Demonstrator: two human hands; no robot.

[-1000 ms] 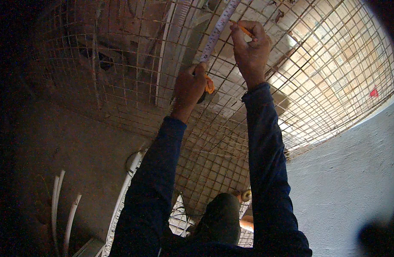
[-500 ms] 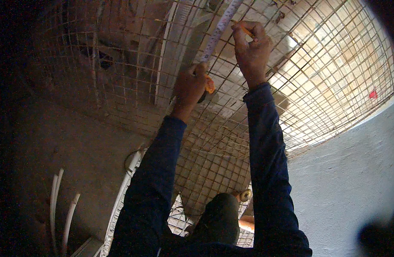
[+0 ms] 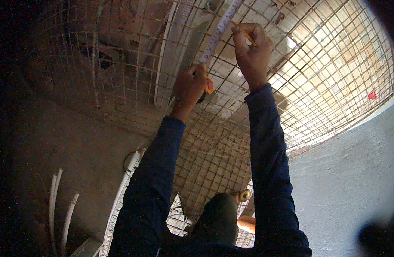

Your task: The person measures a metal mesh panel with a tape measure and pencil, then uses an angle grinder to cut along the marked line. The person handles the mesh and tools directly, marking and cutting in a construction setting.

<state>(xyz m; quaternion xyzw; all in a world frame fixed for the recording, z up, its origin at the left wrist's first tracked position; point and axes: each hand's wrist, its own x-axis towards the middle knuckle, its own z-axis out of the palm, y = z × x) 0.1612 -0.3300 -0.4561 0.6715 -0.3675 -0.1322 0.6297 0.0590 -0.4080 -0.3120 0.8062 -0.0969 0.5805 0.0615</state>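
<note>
Rusty wire mesh (image 3: 214, 158) first, sweeping from 9 through 12 to 3 o'clock; in the way of anything behind. Grey plaster wall (image 3: 342, 201) at 4 o'clock, close beside the mesh edge. Dark-blue sleeves (image 3: 272, 158) rising from 7 and 5 o'clock, hiding some wires. Trouser leg (image 3: 216, 218) near 6, blocking more. Slim white pipes (image 3: 68, 222) at 8, well apart from the work. Left hand (image 3: 189, 88) just short of 12: fist closed round the tape case, thumb at the blade's root, probably to stop slip and keep the blade straight. Right hand (image 3: 253, 58) at 1: thumb and forefinger pinched shut. Tape measure (image 3: 218, 33), blade out from left fist toward 12:30. Orange pencil (image 3: 246, 35) in right pinch, tip angled at the blade's edge, seemingly for accuracy; cannot tell if touching. Red scrap (image 3: 372, 94) toward 3.
</note>
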